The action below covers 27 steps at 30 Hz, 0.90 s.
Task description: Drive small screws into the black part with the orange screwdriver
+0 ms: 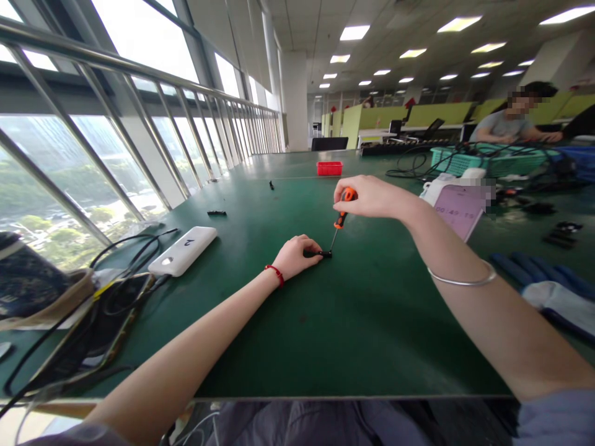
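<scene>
My right hand [367, 197] grips the handle of an orange and black screwdriver [341, 218] from above. Its metal shaft slants down, and the tip meets the right end of a small black part [326, 254] on the green table. Closed around the left end of that part, my left hand [297, 257] pins it low over the tabletop. The fingers cover much of the part, so its exact kind cannot be made out. Farther off on the table lie another small black piece [217, 213] and a smaller black piece [271, 184].
A white power bank [183, 251], cables and a dark phone [93, 334] lie at left. Beyond my hands sits a red bin [330, 168]. On the right are a propped phone [458, 207], blue-grey gloves [558, 291] and a teal basket [488, 162]. A person [511, 121] sits behind.
</scene>
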Each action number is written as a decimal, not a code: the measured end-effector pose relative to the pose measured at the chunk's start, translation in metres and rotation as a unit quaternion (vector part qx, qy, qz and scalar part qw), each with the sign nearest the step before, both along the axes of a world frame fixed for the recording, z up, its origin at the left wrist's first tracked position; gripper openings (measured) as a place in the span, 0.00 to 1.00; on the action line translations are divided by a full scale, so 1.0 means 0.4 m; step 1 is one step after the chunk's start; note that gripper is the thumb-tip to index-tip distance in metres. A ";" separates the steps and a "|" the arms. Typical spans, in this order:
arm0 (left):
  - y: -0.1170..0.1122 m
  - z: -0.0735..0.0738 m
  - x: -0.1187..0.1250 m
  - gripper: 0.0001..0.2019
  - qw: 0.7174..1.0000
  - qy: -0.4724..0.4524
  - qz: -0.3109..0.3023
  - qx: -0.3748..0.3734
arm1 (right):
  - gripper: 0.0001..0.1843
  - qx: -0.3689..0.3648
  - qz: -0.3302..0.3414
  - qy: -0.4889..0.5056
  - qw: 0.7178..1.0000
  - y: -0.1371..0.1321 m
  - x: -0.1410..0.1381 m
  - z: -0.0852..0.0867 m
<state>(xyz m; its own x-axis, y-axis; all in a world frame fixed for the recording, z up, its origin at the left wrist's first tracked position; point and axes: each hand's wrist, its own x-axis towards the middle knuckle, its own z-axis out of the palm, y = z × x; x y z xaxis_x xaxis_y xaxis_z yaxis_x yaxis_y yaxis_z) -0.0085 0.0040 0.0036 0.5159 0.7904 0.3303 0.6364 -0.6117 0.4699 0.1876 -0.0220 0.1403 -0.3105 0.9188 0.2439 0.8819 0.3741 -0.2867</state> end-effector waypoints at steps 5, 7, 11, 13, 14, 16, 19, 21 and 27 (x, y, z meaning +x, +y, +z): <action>-0.002 0.002 0.000 0.07 1.000 0.005 0.001 0.004 | 0.14 0.032 -0.002 -0.001 0.999 -0.003 -0.001 -0.005; -0.002 0.001 0.000 0.06 1.000 0.006 0.003 0.006 | 0.12 0.062 -0.012 0.001 0.998 -0.003 -0.003 -0.006; 0.000 -0.003 0.000 0.06 1.000 0.003 0.002 0.008 | 0.12 0.097 -0.015 0.026 0.995 -0.002 -0.014 -0.009; 0.001 -0.003 0.000 0.06 1.000 0.001 0.002 0.008 | 0.12 0.098 0.001 0.036 0.995 -0.002 -0.021 -0.013; 0.001 -0.004 0.000 0.06 1.000 0.000 0.002 0.008 | 0.12 0.095 0.009 0.038 0.995 -0.003 -0.024 -0.015; 0.001 -0.004 0.000 0.06 1.000 -0.002 0.000 0.008 | 0.12 0.090 0.019 0.038 0.995 -0.003 -0.029 -0.019; 0.000 -0.004 0.000 0.05 1.000 -0.003 -0.002 0.007 | 0.12 0.088 0.021 0.035 0.995 -0.002 -0.033 -0.024; 0.000 -0.004 0.001 0.05 1.000 -0.004 0.000 0.006 | 0.13 0.092 0.022 0.036 0.995 0.000 -0.034 -0.027; 0.000 -0.004 0.001 0.05 1.000 -0.007 0.000 0.004 | 0.12 0.084 0.023 0.035 0.996 0.008 -0.034 -0.034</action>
<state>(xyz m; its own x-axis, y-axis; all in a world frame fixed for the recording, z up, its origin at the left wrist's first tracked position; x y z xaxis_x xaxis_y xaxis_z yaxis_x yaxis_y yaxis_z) -0.0081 0.0041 0.0021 0.5121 0.7872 0.3436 0.6294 -0.6162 0.4734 0.1738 -0.0188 0.1267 -0.3291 0.8481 0.4153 0.8426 0.4623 -0.2762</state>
